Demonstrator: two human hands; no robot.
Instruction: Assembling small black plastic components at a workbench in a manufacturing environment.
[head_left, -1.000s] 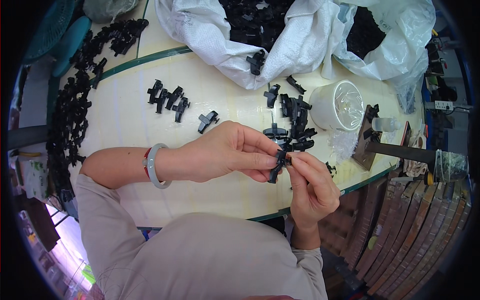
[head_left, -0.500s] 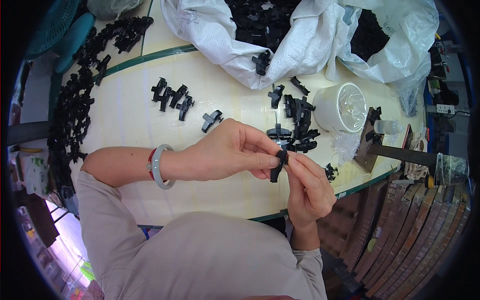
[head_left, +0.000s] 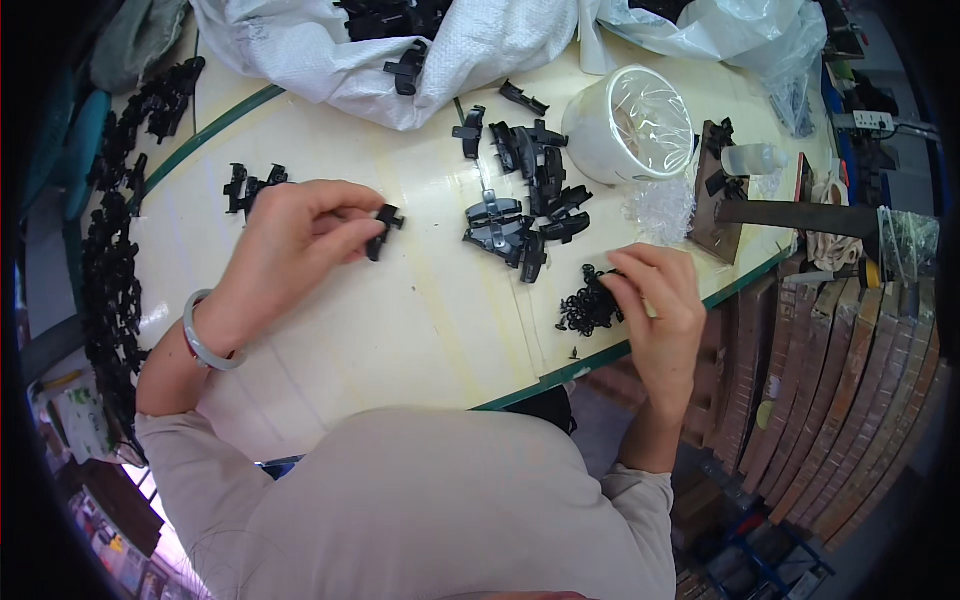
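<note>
Left hand pinches a small black plastic clip between thumb and fingertips, held just above the cream tabletop, near a little cluster of finished black clips at the table's far left. Pale bangle on the left wrist. Right hand is curled, fingertips pressed into a heap of tiny black parts at the table's near edge; cannot tell if it has actually gripped one.

Containers: white woven sack lies open at the top, black plastic pieces inside and one spilling at its mouth. White round tub, covered with clear film, sits right of centre; contents not readable. Clear plastic bag at top right, contents unclear. Small clear bottle lies beside the tub on a dark block.

Loose pile of larger black clips lies between sack and tiny parts. A long row of black parts lines the left table edge.
</note>
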